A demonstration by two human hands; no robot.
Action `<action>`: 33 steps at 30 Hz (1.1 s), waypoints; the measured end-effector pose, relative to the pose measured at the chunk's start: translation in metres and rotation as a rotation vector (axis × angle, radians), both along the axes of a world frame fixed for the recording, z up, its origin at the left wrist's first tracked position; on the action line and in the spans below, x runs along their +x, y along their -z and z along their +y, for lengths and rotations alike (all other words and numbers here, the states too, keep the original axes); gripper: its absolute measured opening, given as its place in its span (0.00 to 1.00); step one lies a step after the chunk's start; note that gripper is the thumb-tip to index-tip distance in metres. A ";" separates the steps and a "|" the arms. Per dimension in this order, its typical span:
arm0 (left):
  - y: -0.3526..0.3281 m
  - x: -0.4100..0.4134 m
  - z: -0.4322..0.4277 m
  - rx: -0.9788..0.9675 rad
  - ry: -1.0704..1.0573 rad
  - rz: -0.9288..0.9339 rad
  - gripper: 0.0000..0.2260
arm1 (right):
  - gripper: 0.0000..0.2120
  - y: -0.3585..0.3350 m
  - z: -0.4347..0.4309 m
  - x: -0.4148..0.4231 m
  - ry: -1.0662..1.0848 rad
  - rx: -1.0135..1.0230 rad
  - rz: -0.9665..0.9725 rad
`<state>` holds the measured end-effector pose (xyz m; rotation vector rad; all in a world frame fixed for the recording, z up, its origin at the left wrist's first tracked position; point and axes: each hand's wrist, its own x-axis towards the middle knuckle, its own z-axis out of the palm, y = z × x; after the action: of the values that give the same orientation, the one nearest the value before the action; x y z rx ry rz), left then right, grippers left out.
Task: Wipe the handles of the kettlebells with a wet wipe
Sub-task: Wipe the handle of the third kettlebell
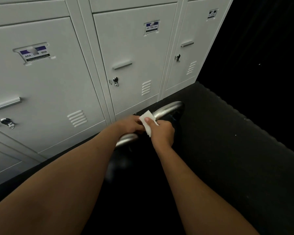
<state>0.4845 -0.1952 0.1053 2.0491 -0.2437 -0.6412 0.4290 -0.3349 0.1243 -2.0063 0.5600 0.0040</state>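
A black kettlebell stands on the dark floor in front of the lockers, its body almost lost in shadow. Its silver handle arches from lower left to upper right. A white wet wipe lies over the middle of the handle. My right hand pinches the wipe with the thumb on top. My left hand also holds the wipe's left edge, close against the handle. The handle's middle is hidden under both hands.
A row of white metal lockers with labels, pull handles and key locks stands right behind the kettlebell. The black rubber floor stretches right and toward me. The far right of the room is dark.
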 end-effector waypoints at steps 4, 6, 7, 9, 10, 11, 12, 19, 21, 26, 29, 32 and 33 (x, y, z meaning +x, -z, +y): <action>-0.001 0.000 0.000 -0.127 0.072 0.036 0.18 | 0.20 0.012 -0.017 -0.016 0.030 0.047 0.072; 0.001 0.002 -0.001 -0.096 0.072 0.006 0.16 | 0.19 0.011 -0.015 -0.012 0.015 0.044 0.039; 0.002 0.003 -0.001 -0.058 0.065 -0.018 0.13 | 0.19 0.008 -0.011 -0.007 0.007 0.046 0.018; 0.002 0.004 -0.002 -0.004 0.049 -0.039 0.08 | 0.19 0.000 -0.003 0.001 0.005 0.058 -0.005; 0.002 0.005 -0.002 -0.001 0.042 -0.039 0.07 | 0.19 -0.002 -0.001 0.003 0.009 0.065 -0.007; 0.000 0.005 -0.003 -0.010 0.039 -0.040 0.06 | 0.19 -0.002 -0.002 0.003 0.013 0.066 0.000; -0.001 0.004 -0.003 -0.024 0.035 -0.043 0.06 | 0.19 -0.001 -0.005 0.001 0.014 0.067 0.015; -0.003 0.001 -0.007 -0.100 -0.023 -0.028 0.08 | 0.21 -0.001 0.000 0.007 0.001 -0.017 -0.041; 0.000 0.002 -0.007 -0.097 -0.031 -0.036 0.09 | 0.23 -0.001 0.003 0.006 0.005 -0.037 -0.035; -0.003 0.001 -0.006 -0.129 -0.003 -0.027 0.10 | 0.19 0.008 -0.010 -0.004 -0.015 -0.045 0.044; -0.003 0.001 -0.007 -0.106 -0.036 -0.016 0.05 | 0.20 -0.003 -0.001 0.008 -0.004 -0.075 -0.008; -0.003 0.001 -0.006 -0.109 -0.039 -0.001 0.06 | 0.20 -0.006 0.000 0.012 0.001 -0.077 -0.021; -0.004 0.001 -0.006 -0.105 -0.036 -0.005 0.04 | 0.20 -0.004 -0.004 0.008 -0.002 -0.080 -0.011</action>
<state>0.4855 -0.2011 0.1098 1.9505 -0.2383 -0.5897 0.4371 -0.3388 0.1287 -2.0834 0.5581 -0.0287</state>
